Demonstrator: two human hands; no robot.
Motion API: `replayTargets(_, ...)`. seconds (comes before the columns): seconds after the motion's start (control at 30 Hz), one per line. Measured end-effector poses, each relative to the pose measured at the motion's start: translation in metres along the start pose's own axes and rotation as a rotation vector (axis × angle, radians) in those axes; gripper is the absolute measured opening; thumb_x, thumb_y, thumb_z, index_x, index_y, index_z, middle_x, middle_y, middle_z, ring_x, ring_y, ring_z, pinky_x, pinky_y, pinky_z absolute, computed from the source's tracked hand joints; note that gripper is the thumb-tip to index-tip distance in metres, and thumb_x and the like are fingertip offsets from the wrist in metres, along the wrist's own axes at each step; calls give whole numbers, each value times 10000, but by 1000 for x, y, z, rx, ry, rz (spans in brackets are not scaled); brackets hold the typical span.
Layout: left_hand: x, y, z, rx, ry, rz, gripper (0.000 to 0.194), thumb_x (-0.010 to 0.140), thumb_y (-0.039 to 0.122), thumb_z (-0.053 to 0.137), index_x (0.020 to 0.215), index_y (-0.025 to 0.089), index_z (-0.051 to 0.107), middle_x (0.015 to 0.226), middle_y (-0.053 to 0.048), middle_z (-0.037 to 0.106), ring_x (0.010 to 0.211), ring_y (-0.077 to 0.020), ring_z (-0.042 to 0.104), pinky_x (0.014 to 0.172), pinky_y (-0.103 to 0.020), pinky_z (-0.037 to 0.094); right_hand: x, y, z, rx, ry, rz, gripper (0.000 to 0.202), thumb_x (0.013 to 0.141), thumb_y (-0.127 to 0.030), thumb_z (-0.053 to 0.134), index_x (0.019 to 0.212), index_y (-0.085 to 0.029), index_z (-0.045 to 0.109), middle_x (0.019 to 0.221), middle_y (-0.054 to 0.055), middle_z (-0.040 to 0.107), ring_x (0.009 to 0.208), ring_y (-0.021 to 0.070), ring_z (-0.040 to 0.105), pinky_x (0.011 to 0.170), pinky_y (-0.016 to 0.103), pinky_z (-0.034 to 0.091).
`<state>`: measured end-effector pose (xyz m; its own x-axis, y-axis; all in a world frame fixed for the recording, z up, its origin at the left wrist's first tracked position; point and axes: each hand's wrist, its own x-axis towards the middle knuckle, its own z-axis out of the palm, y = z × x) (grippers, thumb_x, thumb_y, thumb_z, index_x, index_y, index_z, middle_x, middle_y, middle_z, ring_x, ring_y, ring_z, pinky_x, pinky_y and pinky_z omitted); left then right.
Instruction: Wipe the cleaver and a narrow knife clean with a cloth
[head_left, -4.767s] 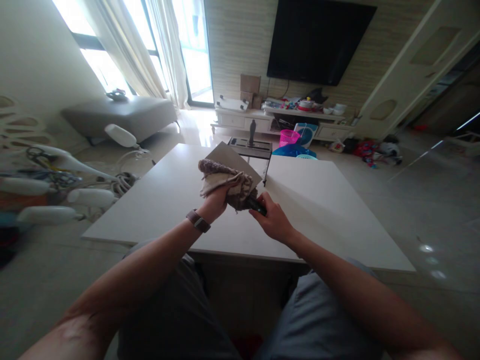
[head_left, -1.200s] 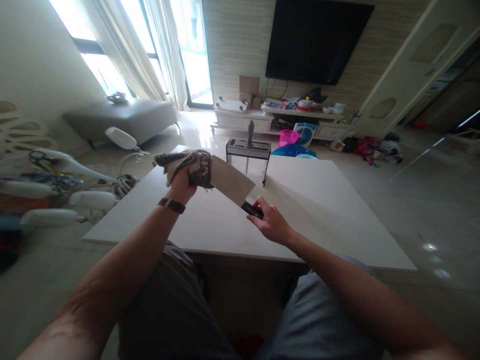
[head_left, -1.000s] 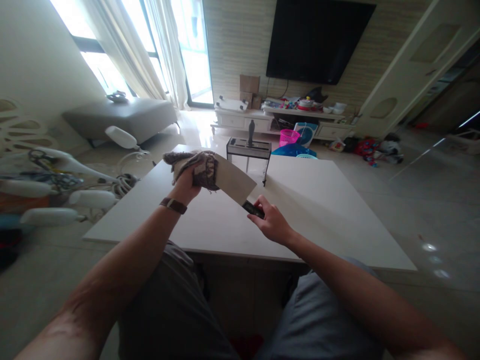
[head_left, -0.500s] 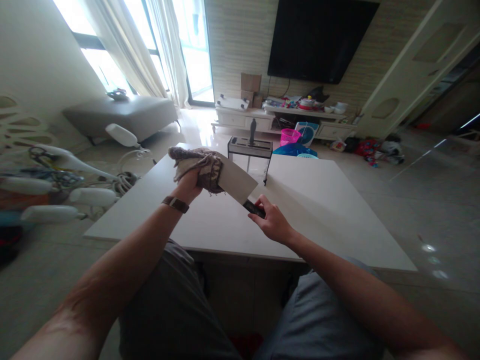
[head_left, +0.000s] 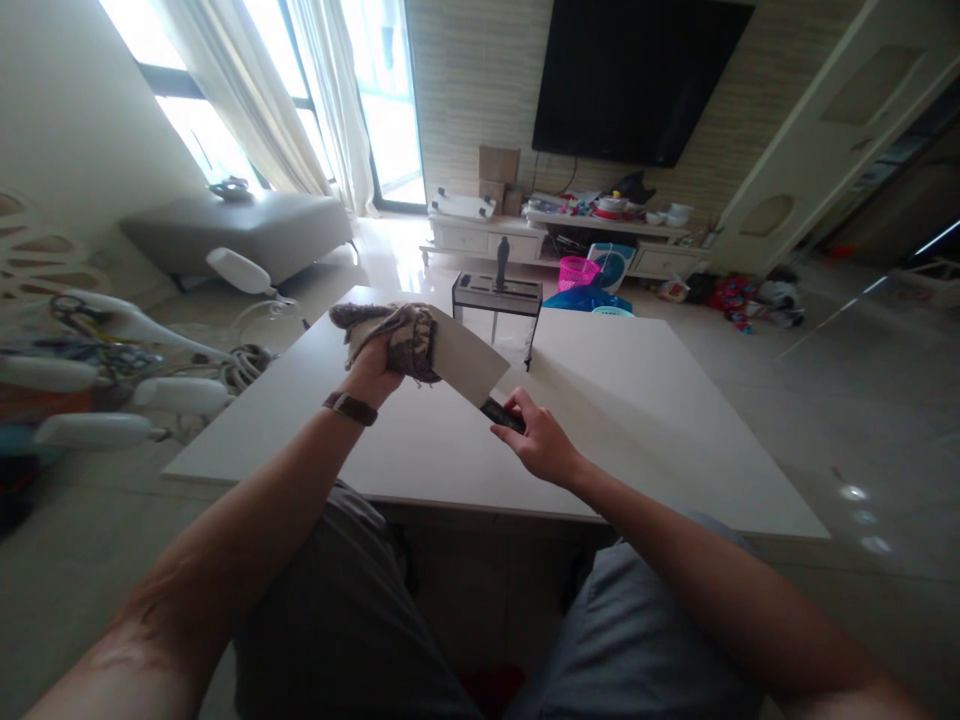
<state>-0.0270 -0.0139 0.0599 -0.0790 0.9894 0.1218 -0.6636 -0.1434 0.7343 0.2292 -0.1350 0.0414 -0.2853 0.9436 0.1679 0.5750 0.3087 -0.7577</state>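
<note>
My right hand (head_left: 545, 440) is closed round the black handle of a cleaver (head_left: 471, 362), whose broad blade points up and to the left above the table. A brown and beige patterned cloth (head_left: 409, 345) is wrapped over the far end of the blade. My left hand (head_left: 373, 370) grips this cloth, pressing it about the blade; some of its fingers are hidden by the folds. Behind the blade, a knife block (head_left: 496, 290) with a dark top and clear sides stands on the white table (head_left: 615, 400). One black-handled knife (head_left: 503, 262) sticks up from it.
Left of the table is a white fan-like lamp (head_left: 180, 395) with several arms, and cables. A grey bench (head_left: 240, 230) is by the window. Beyond the table are a pink basket (head_left: 578, 271), a blue stool-like thing (head_left: 589, 299) and a cluttered TV cabinet (head_left: 517, 245).
The cloth and my left hand have shifted slightly along the blade, and the cloth's folds lie differently. My right hand keeps its hold on the handle. The whole view has moved a little.
</note>
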Motion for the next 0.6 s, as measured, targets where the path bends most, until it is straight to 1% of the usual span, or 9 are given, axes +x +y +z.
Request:
replayTargets(0.23,5,3,-8,27,79,12,182,712,208,879,829,246,745,1005,-44,804,1166,-282,702,980,-438,620,0,3,1,-8,6,-12,243,858,-391,653,954,-246,484,784,-9,630,620,156,520,623,263,342)
replayTargets(0.4,5,6,-8,27,93,35,73,790,185,776,858,200,755,965,-46,806,1095,-258,734,982,-388,619,0,5,0,-10,8,-18,238,854,-379,655,952,-247,484,783,-4,639,632,164,535,627,269,343)
replayTargets(0.5,4,7,-6,51,74,29,115,787,159,747,892,205,755,986,-40,806,1112,-255,729,976,-374,617,0,4,-1,-6,11,-13,232,855,-374,652,952,-245,485,791,2,646,650,170,551,634,274,349)
replayTargets(0.6,2,6,-5,52,61,-17,162,768,155,760,923,199,754,1027,-57,801,1132,-256,722,988,-368,606,0,4,-2,2,11,-10,229,859,-370,646,958,-244,483,807,5,656,657,172,558,636,277,352)
